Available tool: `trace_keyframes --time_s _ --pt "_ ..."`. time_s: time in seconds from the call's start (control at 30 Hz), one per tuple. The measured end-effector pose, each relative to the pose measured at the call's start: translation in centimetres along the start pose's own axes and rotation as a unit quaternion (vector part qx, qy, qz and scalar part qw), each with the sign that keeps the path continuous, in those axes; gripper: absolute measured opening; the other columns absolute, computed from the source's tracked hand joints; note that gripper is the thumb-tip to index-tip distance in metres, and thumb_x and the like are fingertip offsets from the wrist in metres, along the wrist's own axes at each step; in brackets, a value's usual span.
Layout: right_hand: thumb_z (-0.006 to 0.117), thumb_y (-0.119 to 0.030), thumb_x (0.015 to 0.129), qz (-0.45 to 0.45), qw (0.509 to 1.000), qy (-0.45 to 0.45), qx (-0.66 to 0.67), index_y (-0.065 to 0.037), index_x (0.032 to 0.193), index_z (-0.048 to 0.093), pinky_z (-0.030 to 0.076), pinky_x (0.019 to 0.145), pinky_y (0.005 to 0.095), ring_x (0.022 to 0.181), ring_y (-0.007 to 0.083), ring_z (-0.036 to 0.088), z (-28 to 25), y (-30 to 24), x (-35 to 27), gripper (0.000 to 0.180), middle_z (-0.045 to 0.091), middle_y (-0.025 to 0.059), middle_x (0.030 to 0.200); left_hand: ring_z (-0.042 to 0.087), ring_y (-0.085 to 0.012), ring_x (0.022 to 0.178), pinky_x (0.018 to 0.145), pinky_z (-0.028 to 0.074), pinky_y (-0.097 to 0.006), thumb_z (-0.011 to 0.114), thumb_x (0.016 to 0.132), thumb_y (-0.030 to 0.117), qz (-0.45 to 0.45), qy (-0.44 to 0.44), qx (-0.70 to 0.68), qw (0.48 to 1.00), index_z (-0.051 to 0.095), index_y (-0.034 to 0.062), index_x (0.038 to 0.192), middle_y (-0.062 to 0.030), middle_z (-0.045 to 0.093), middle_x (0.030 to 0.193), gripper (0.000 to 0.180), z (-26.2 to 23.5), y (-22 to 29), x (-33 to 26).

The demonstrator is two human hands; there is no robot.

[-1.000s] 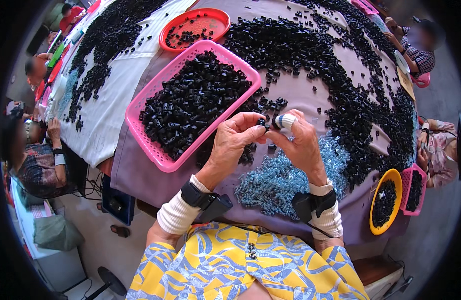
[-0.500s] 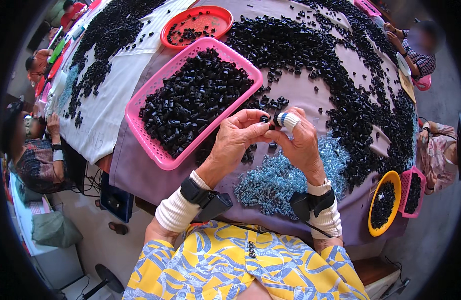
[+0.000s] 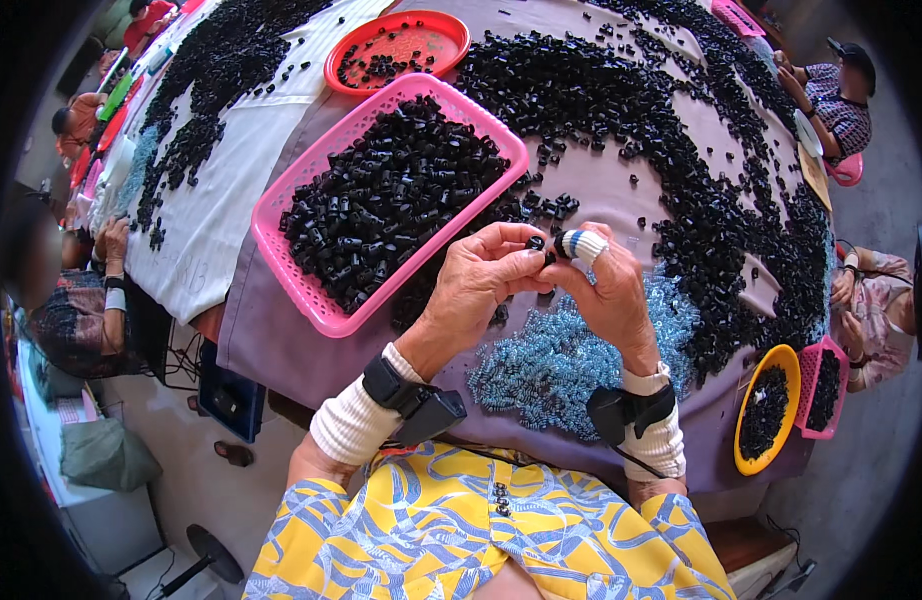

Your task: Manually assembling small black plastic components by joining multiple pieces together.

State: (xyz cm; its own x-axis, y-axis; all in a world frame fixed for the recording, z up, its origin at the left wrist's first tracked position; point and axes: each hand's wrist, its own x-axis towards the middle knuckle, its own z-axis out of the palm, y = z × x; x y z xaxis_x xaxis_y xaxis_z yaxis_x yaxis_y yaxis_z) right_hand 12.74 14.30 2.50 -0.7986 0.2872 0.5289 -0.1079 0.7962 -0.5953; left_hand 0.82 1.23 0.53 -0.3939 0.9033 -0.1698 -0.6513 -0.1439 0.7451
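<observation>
My left hand pinches a small black plastic part between thumb and fingertips. Close against it, my right hand is closed too, thumb and forefinger together; a dark bit shows at its fingertips, too small to make out. A white knitted finger cover with a blue stripe sits on a right finger. Below the hands lies a heap of small clear-blue spring-like pieces. To the left, a pink basket is filled with black plastic parts.
Loose black parts spread over the cloth-covered table. A red tray lies beyond the basket; a yellow tray and a smaller pink basket stand at right. Other people sit around the table.
Both hands have shifted slightly and stay pinched together at the same spot. The black part in my left fingers has turned a little. At right, a co-worker's hands have moved.
</observation>
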Motion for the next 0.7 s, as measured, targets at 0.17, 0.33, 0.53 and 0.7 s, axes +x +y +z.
trace_keyframes --time_s 0.17,0.33,0.53,0.7 --pt "0.067 -0.007 0.076 0.003 1.000 -0.020 0.004 0.000 0.083 0.059 0.046 0.070 0.0391 0.070 0.0321 0.057 -0.6 -0.3 0.5 0.013 0.060 0.0128 0.073 0.065 -0.0165 0.084 0.078 0.055 -0.030 0.060 0.088 0.007 0.007 -0.002 0.029 1.000 0.056 -0.0014 0.112 -0.0098 0.065 0.097 0.025 0.1 0.1 0.0" --pt "0.066 -0.006 0.076 -0.027 0.997 -0.041 -0.061 0.000 0.083 0.059 0.045 0.070 0.0393 0.070 0.0323 0.057 -0.5 -0.4 0.5 0.011 0.059 0.0129 0.073 0.065 -0.0139 0.081 0.077 0.054 -0.027 0.062 0.088 0.008 0.031 0.007 0.081 0.996 0.057 -0.0009 0.112 -0.0078 0.066 0.095 0.026 0.0 -0.1 -0.1" --pt "0.072 -0.004 0.070 0.002 0.998 0.049 -0.046 0.000 0.083 0.059 0.045 0.068 0.0392 0.069 0.0311 0.058 -0.6 -0.2 0.4 0.019 0.059 0.0121 0.073 0.065 -0.0124 0.080 0.075 0.053 -0.025 0.065 0.086 0.009 0.060 0.027 0.116 0.991 0.059 -0.0015 0.111 -0.0074 0.067 0.095 0.027 0.4 -0.2 -0.2" --pt "0.072 -0.004 0.070 -0.041 0.995 0.055 -0.078 0.000 0.083 0.059 0.045 0.068 0.0392 0.068 0.0298 0.057 -0.3 -0.4 1.1 0.019 0.058 0.0107 0.072 0.064 -0.0105 0.080 0.074 0.052 -0.023 0.066 0.086 0.008 0.078 0.042 0.165 0.982 0.061 -0.0021 0.111 -0.0064 0.067 0.095 0.027 0.5 -0.3 -0.2"
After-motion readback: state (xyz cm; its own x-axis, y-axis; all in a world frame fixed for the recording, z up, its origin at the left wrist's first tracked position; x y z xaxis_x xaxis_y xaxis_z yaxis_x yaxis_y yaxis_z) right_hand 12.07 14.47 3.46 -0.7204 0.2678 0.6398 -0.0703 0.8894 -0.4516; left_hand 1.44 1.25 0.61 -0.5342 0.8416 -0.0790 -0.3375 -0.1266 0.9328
